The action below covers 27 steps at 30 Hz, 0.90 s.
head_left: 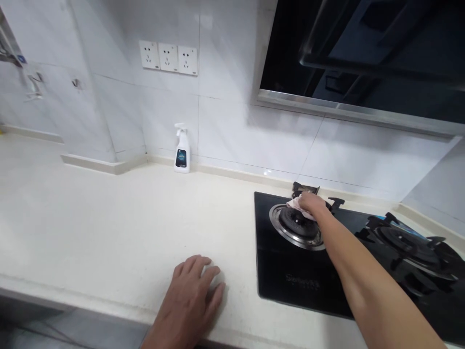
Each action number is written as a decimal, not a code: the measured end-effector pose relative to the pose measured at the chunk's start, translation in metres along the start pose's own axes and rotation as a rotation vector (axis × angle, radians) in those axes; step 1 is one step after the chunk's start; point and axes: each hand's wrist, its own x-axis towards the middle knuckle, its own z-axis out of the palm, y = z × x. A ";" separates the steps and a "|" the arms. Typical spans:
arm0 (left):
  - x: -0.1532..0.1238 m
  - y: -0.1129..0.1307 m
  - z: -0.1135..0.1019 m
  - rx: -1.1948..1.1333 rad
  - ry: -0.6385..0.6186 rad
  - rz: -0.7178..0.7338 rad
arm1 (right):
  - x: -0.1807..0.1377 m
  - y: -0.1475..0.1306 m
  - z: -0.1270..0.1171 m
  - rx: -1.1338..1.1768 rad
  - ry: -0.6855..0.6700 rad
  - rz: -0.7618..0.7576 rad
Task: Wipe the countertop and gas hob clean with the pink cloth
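One right hand [312, 202] gripping pale cloth [295, 205], at one o'clock on left burner [298, 227], left hand [189, 301] loosely spread on counter [123, 223], burner's eight o'clock

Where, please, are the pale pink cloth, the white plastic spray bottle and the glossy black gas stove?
Cloth [295, 205], head view: on its left part.
Spray bottle [181, 157], head view: on its label.
Gas stove [275, 266], head view: front-left surface.

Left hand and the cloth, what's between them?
In the head view, between left hand and cloth: pale countertop, then black cooktop, then part of the burner's metal ring.
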 end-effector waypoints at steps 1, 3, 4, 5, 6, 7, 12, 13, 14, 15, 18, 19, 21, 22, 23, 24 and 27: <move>0.000 0.000 0.000 -0.001 0.009 0.002 | 0.000 -0.008 -0.001 -0.004 0.003 -0.023; 0.000 0.001 0.001 -0.003 0.021 0.000 | -0.001 -0.029 -0.003 -0.007 0.006 -0.093; 0.000 0.001 0.001 -0.004 0.022 -0.003 | -0.002 -0.043 -0.004 -0.007 0.004 -0.138; 0.000 0.001 0.001 -0.005 0.024 -0.006 | -0.004 -0.056 -0.004 -0.007 0.001 -0.184; 0.000 0.000 0.001 -0.008 0.024 -0.012 | -0.007 -0.070 -0.004 -0.009 -0.002 -0.228; -0.001 0.000 0.001 -0.011 0.023 -0.017 | -0.010 -0.084 -0.003 -0.011 -0.004 -0.265; -0.001 -0.002 0.001 -0.037 -0.009 -0.039 | -0.048 -0.117 0.003 -0.029 0.033 -0.382; -0.001 -0.003 0.001 -0.036 -0.017 -0.043 | -0.060 -0.116 0.004 -0.031 0.050 -0.403; 0.000 -0.003 0.001 -0.033 -0.027 -0.046 | -0.073 -0.114 0.006 -0.032 0.071 -0.427; 0.000 -0.003 0.002 -0.030 -0.037 -0.048 | -0.088 -0.111 0.007 -0.033 0.094 -0.451; 0.000 -0.003 0.002 -0.028 -0.055 -0.057 | -0.134 -0.094 0.011 -0.036 0.166 -0.512; 0.000 -0.003 0.002 -0.027 -0.057 -0.061 | -0.149 -0.087 0.013 -0.038 0.182 -0.523; 0.000 -0.003 0.002 -0.019 -0.065 -0.066 | -0.177 -0.067 0.018 -0.038 0.209 -0.550; 0.000 -0.003 0.001 -0.014 -0.074 -0.066 | -0.190 -0.055 0.021 -0.031 0.223 -0.569; 0.000 -0.002 0.001 -0.007 -0.083 -0.067 | -0.202 -0.043 0.025 -0.016 0.237 -0.593; 0.000 -0.002 0.001 0.000 -0.089 -0.068 | -0.213 -0.029 0.029 0.011 0.254 -0.622; 0.001 -0.003 0.001 0.021 -0.098 -0.071 | -0.235 0.013 0.040 0.189 0.281 -0.706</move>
